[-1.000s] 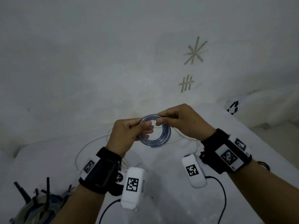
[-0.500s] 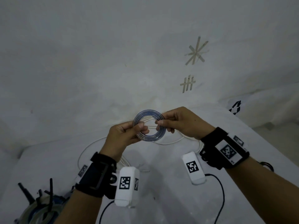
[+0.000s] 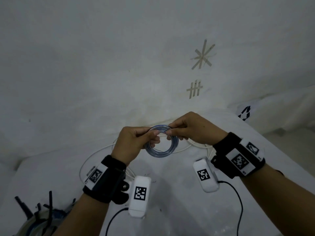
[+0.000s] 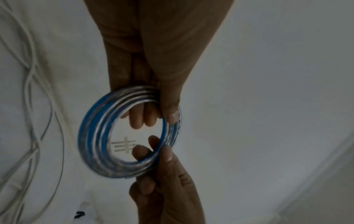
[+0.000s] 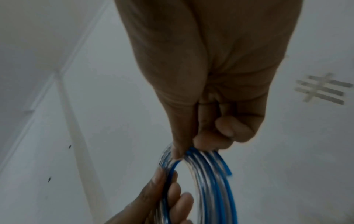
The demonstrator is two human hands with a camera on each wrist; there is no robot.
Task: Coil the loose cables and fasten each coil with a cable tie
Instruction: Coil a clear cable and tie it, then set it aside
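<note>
You hold the coil [image 3: 162, 143] in the air above the table [image 3: 179, 210], your left hand [image 3: 131, 143] and right hand [image 3: 196, 128] each pinching its upper rim, thumbs nearly meeting. The ring hangs below your fingers, its opening facing you. Only the right wrist view shows the blue cable end [image 5: 227, 168] sticking free (no tie visible).

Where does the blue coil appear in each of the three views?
Head: coil at centre, held between both hands.
Left wrist: coil centre-left, below the left hand.
Right wrist: coil at bottom centre.
Shared landmark: the tape hash mark.
</note>
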